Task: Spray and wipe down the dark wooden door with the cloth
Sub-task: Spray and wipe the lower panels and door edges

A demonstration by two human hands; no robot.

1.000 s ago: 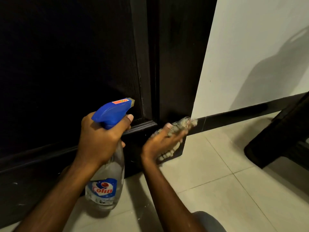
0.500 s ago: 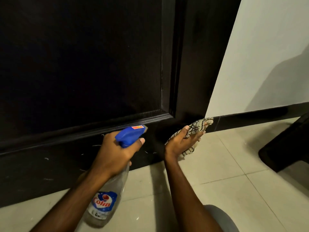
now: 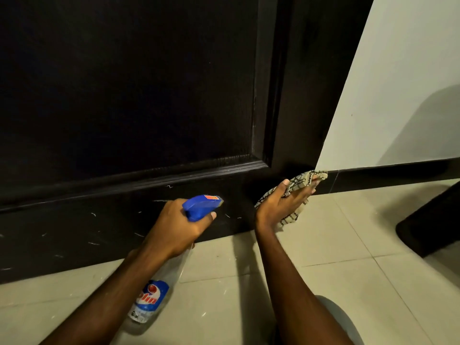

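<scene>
The dark wooden door (image 3: pixel 129 95) fills the upper left, its bottom rail marked with small white scratches. My left hand (image 3: pixel 174 227) grips the neck of a clear spray bottle (image 3: pixel 159 290) with a blue trigger head (image 3: pixel 201 205), nozzle aimed at the door's lower rail. My right hand (image 3: pixel 283 202) holds a checked cream cloth (image 3: pixel 306 178) and presses it against the bottom corner of the dark door frame, just above the floor.
A white wall (image 3: pixel 398 83) with a dark skirting board (image 3: pixel 388 175) runs to the right of the frame. Pale floor tiles (image 3: pixel 336 245) lie below. A dark piece of furniture (image 3: pixel 430 225) stands at the right edge.
The view has shifted so the door's lower rail shows more. My right hand with the cloth has stayed low at the frame's bottom corner; my left hand keeps the bottle aimed at the rail.
</scene>
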